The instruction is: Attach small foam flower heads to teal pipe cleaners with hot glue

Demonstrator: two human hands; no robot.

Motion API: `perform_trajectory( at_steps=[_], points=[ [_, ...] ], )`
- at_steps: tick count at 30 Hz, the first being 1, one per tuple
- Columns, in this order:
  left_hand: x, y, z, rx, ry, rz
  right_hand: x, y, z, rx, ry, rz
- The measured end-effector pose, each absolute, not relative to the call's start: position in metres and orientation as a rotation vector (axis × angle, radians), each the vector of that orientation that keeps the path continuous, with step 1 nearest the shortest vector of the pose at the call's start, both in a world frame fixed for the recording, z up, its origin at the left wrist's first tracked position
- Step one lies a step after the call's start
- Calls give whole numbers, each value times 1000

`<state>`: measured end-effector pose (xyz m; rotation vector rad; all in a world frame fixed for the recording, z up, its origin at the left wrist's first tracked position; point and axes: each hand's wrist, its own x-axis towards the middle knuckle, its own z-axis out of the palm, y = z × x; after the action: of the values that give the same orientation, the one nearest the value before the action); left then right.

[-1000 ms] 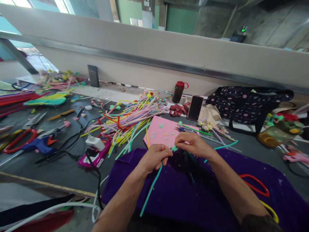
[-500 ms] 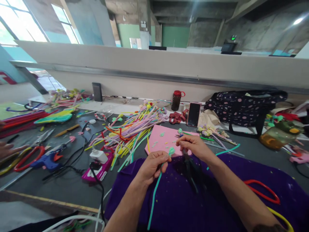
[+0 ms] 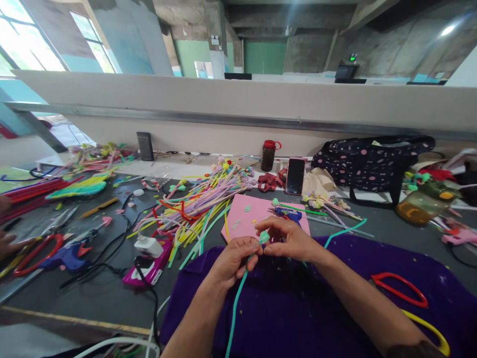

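Note:
My left hand [image 3: 234, 258] is closed round a teal pipe cleaner [image 3: 235, 306] whose stem runs down over the purple cloth [image 3: 298, 308]. The stem's top is coiled into a small mint bud [image 3: 264, 237]. My right hand [image 3: 288, 239] pinches that bud with thumb and fingertips, touching the left hand. Both hands hover above the cloth's far edge, just in front of a pink foam sheet [image 3: 246, 219]. A blue tool [image 3: 288, 214] lies on the sheet beyond my right hand.
A heap of coloured pipe cleaners [image 3: 197, 199] spreads left of the pink sheet. A glue gun [image 3: 65, 256], scissors, cables and a white charger [image 3: 149, 244] lie at left; another person's hand [image 3: 7, 243] shows there. Bottle [image 3: 267, 155], phone [image 3: 295, 176] and spotted bag [image 3: 368, 161] stand behind.
My right hand came back down and left onto the bud, meeting the left hand. The dark tool seen under it half a second ago is out of sight. The camera tilted up slightly.

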<state>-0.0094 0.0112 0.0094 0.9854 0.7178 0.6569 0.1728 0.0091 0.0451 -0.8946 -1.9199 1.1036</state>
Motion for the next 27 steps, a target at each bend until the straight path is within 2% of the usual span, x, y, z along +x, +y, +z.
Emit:
perform_trajectory(
  at_steps=[6,15,27],
  points=[
    [-4,10,12,1083,795,710,175,12,43,-938,-1968,1012],
    [-3,8,17,1058,926,831,180,27,27,-943,-1495,1468],
    [-10,8,16,972,935,935,161,11,29,-973,-1362,1406]
  ],
)
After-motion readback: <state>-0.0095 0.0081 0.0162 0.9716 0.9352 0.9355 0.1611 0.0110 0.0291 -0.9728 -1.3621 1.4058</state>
